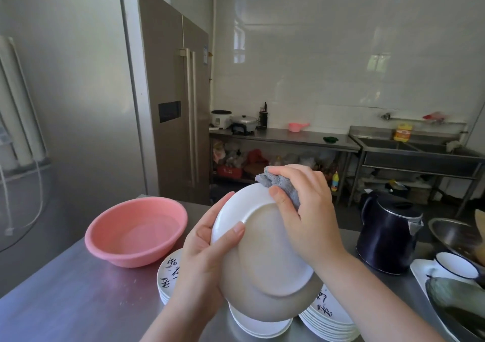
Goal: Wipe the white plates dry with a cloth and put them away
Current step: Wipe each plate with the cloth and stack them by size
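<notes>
Left hand [202, 252] grips round white ceramic plate [265, 257] tilted; right hand [307, 210] pinches grey terry cloth [278, 181] over rim. Rotate plate, wipe rim fully, then underside.

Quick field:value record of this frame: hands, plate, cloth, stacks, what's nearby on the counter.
left hand: grips the white plate at its left rim, thumb on the underside
right hand: presses the grey cloth over the plate's top rim
plate: held tilted above the counter, underside facing the camera
below plate: stack of plain white plates
either side: inked plates, left, right
pink basin: left on the steel counter
dark kettle: right
</notes>
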### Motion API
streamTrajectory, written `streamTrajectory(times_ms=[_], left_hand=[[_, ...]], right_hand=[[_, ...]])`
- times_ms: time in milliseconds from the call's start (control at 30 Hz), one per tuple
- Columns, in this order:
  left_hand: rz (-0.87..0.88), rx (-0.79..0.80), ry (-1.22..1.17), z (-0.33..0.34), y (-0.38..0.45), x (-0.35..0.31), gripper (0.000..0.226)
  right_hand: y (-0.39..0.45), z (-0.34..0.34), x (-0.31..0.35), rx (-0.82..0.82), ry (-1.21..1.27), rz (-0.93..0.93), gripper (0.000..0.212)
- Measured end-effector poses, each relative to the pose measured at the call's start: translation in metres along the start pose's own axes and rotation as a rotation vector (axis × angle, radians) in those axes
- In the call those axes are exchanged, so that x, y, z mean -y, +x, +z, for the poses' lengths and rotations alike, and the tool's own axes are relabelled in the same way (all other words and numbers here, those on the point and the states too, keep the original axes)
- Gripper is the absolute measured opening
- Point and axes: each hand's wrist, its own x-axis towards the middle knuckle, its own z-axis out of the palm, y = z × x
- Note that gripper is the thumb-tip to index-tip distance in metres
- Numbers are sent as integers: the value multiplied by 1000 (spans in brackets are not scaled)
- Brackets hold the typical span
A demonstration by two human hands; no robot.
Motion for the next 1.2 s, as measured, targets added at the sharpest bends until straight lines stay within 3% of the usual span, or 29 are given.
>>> streamTrajectory(times_ms=[167, 267, 500, 767, 1000, 1100, 1200], left_hand=[[38, 76, 48, 3, 0, 1, 47], [50, 98, 52, 3, 3, -1, 44], [41, 9, -28, -6, 10, -9, 50], [97, -121, -138, -7, 21, -14, 40], [143, -227, -223, 5, 29, -2, 46], [112, -328, -297, 12, 30, 0, 44], [113, -329, -305, 20, 29, 2, 46]], right_hand=[[-10, 5, 16, 131, -7, -213, 22], [-6, 2, 14, 133, -8, -242, 22], [5, -11, -6, 33, 134, -2, 24], [-18, -21, -24, -83, 306, 249, 31], [-62, 6, -10, -310, 249, 227, 28], [-79, 21, 0, -353, 198, 183, 33], [-87, 35, 10, -361, 194, 121, 30]])
